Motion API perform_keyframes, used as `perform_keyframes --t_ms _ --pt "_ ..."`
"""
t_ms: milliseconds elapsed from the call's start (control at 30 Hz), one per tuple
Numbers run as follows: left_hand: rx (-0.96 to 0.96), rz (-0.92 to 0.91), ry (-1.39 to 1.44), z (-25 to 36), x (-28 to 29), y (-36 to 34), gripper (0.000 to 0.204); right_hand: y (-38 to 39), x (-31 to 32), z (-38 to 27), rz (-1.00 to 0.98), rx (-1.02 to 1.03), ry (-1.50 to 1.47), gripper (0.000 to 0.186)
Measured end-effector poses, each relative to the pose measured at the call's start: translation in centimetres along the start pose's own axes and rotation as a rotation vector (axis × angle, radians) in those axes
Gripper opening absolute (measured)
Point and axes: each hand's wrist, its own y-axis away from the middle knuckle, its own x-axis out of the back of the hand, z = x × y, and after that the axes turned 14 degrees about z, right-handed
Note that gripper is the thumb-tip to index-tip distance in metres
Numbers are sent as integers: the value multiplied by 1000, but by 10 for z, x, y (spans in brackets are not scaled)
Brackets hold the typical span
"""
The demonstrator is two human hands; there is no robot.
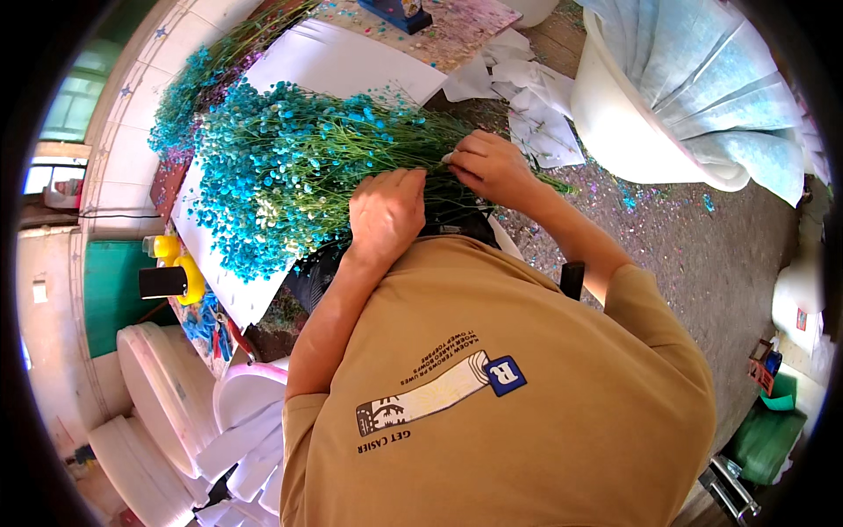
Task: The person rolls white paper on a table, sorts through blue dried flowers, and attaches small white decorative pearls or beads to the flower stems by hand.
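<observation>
A large bunch of blue-dyed, baby's-breath-like flowers point(272, 167) lies across in front of me. Its blooms point left and its green stems run right. My left hand point(386, 215) is closed over the near side of the stems, fingertips hidden among them. Farther right, my right hand point(493, 171) pinches at the gathered stems point(435, 145), fingers bent. A small whitish bit shows at its fingertips, too small to name. Stem ends point(558, 184) stick out beyond the right wrist. White paper point(351, 61) lies under and behind the bunch.
More blue and purple flowers point(189, 97) lie at the far left. A white tub point(632, 132) holding pale blue, pleated sheets stands at the right. Paper scraps point(536, 97) and petals litter the floor. Yellow bottles point(186, 272) and white round containers point(162, 386) are at the left.
</observation>
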Motion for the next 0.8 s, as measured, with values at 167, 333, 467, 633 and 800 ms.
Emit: perform_keyframes --t_ms 167,333,467,633,800 --pt "37 -30 -13 1 3 6 9 -1 -13 3 -62 -102 14 9" --pt "94 -58 37 6 44 13 9 -13 -8 14 -6 -575 -91 11" --pt "229 59 209 0 129 8 14 -18 -7 2 -108 -323 -106 15" --pt "707 667 662 -60 261 28 15 -23 -14 10 -219 -314 -83 19" --pt "451 951 1081 -70 344 51 15 -39 -17 9 -331 -282 -68 24"
